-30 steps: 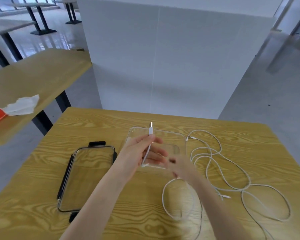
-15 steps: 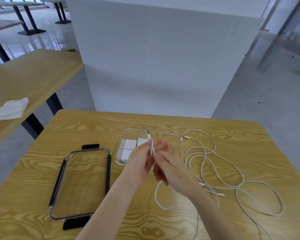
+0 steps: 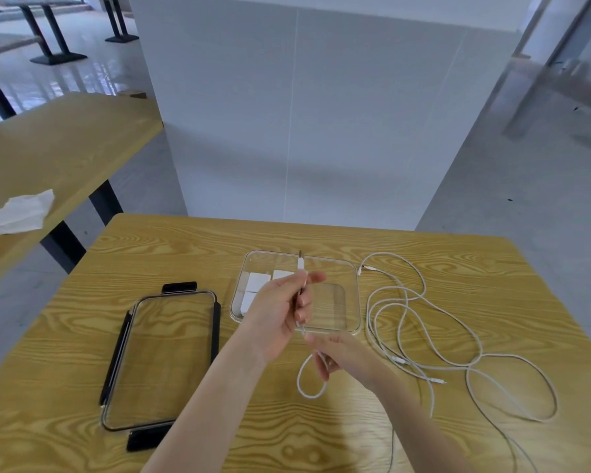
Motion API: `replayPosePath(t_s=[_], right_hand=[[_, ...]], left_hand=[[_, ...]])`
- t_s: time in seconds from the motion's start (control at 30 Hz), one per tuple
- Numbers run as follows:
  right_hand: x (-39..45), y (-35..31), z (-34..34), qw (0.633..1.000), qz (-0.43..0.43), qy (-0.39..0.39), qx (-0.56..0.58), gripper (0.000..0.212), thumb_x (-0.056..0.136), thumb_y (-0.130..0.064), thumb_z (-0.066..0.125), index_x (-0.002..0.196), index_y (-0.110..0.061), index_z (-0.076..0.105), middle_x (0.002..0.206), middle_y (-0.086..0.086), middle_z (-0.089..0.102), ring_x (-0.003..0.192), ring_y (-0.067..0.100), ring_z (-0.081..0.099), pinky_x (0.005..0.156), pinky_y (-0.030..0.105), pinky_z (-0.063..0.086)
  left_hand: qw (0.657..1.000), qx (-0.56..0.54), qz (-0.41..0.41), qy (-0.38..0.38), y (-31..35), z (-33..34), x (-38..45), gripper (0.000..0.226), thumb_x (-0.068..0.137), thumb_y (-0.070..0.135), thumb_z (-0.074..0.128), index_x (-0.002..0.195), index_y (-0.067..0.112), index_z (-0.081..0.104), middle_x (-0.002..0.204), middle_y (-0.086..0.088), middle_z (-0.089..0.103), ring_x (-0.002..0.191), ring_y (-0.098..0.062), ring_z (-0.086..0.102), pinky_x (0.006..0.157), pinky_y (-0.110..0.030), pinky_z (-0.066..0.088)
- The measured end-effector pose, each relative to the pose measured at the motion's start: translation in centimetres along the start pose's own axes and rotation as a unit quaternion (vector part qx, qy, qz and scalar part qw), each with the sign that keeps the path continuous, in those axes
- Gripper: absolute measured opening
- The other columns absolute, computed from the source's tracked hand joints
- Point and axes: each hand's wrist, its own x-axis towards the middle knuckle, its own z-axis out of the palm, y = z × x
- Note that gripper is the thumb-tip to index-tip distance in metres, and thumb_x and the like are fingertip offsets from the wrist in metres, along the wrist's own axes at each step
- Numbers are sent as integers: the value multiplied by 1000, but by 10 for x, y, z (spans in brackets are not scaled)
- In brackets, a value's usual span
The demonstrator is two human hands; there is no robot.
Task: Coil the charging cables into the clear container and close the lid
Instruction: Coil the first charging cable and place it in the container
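My left hand [image 3: 280, 312] pinches the plug end of a white charging cable [image 3: 313, 380], plug pointing up over the clear container [image 3: 352, 295]. Just below it, my right hand [image 3: 338, 351] grips the same cable, and a small loop hangs under it above the table. The container sits open at the table's middle, with white charger blocks [image 3: 258, 285] in its left part. More white cable [image 3: 458, 339] lies in loose tangled loops to the right of the container. The clear lid [image 3: 157, 360], with black latches, lies flat to the left.
The wooden table [image 3: 492, 268] ends close behind the container, facing a white wall. A second wooden table [image 3: 48, 141] stands to the left with a crumpled white tissue [image 3: 17, 211] on it.
My right hand has slid down the cable away from my left hand, drawing out a short length. The plug end has risen slightly over the container.
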Motion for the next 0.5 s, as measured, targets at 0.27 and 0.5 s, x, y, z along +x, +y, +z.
replayPosePath(t_s=[0.27,0.5], right_hand=[[9,-39,-34,993,82,85,20,27,83,-23,63,60,-13,52,42,-5,33,33,8,26,38,21,23],[-34,-94,-23,993,-63,103,-14,30,92,-6,39,87,-4,68,58,4,62,43,15,46,43,23,39]], left_hand=[[957,280,-64,-24,-12,0,-6,31,97,24,40,93,9,66,60,2,63,36,-5,38,51,-15,33],[975,211,-2,76,-13,6,6,33,99,21,38,92,9,68,78,-3,73,63,-9,69,52,-16,50]])
